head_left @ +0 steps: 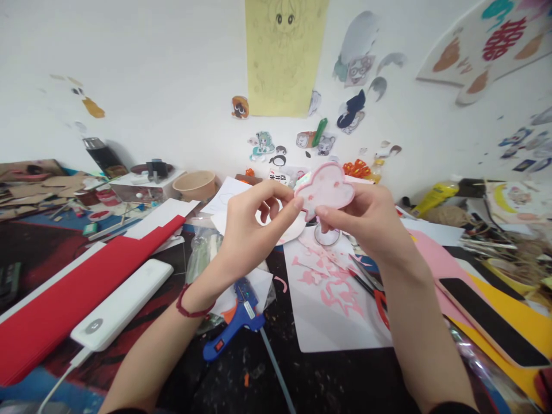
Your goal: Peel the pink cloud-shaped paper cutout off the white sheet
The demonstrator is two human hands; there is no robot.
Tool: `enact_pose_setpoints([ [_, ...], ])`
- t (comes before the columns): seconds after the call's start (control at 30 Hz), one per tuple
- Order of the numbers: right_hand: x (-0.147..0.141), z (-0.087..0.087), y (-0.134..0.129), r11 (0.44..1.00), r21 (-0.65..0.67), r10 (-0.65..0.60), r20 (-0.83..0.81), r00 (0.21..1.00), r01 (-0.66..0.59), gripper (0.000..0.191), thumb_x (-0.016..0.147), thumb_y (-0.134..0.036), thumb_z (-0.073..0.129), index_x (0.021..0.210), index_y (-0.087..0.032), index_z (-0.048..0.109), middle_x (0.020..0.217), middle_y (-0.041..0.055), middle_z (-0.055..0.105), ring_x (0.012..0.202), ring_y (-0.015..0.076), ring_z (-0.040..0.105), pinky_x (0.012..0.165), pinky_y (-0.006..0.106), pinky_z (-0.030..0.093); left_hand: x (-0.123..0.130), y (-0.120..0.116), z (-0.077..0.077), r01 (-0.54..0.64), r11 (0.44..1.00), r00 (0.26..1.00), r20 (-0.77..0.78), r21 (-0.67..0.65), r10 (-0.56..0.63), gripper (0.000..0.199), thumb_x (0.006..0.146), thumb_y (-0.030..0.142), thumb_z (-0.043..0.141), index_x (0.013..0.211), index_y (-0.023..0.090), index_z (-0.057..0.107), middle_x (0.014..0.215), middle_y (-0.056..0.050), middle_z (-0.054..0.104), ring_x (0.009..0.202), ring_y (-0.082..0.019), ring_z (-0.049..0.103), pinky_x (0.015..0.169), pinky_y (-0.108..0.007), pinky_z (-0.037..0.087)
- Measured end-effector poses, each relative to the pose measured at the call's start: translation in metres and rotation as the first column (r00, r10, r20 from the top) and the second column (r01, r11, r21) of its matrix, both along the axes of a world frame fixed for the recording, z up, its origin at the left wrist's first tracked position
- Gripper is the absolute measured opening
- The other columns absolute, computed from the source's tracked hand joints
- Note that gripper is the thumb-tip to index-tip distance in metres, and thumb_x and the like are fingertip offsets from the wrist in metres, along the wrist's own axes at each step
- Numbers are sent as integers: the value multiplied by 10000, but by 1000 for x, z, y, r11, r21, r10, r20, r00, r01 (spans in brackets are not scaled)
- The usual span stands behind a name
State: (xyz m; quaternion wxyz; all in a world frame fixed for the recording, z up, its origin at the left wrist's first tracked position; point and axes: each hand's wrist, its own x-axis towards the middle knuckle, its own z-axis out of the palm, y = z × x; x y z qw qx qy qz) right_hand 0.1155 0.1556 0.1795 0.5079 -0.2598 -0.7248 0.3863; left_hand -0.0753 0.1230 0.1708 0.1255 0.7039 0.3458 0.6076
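A pale pink cloud-shaped cutout (328, 190) with a darker pink rim is held up above the table between both hands. My left hand (259, 215) pinches its left edge between thumb and fingers, and a dark red cord circles that wrist. On the lower right edge my right hand (366, 213) has its thumb in front, the other fingers mostly hidden behind. Below lies a white sheet (336, 333) strewn with pink scraps (342, 296). Scissors with orange-red handles (380, 305) rest at its right side, partly hidden by my right forearm.
A blue glue gun (235, 328) lies front centre with a stick trailing from it. Left are a white power bank (123, 305) with a cable and a long red strip (86, 290). Right, a phone (491, 322) rests on coloured sheets. A wooden bowl (195, 185) stands behind.
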Motion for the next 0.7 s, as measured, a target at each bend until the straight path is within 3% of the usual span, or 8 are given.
enact_pose_setpoints([
  [0.3, -1, 1, -2, 998, -40, -54, 31, 998, 55, 195, 763, -275, 823, 671, -163, 693, 580, -16, 617, 520, 103, 548, 469, 238, 410, 0, 1, -2, -3, 1000, 1000, -23, 5, 3, 117, 898, 268, 710, 805, 198, 694, 723, 7, 663, 613, -93, 517, 561, -259, 430],
  [0.7, 5, 0, 1, 998, 27, -53, 110, 992, 50, 154, 756, -309, 836, 814, -193, 752, 733, 7, 653, 628, 117, 521, 513, 248, 404, 1, -2, 0, -17, 1000, 1000, -23, 5, 17, 113, 906, 229, 698, 808, 173, 684, 730, 24, 649, 625, -70, 511, 569, -238, 422],
])
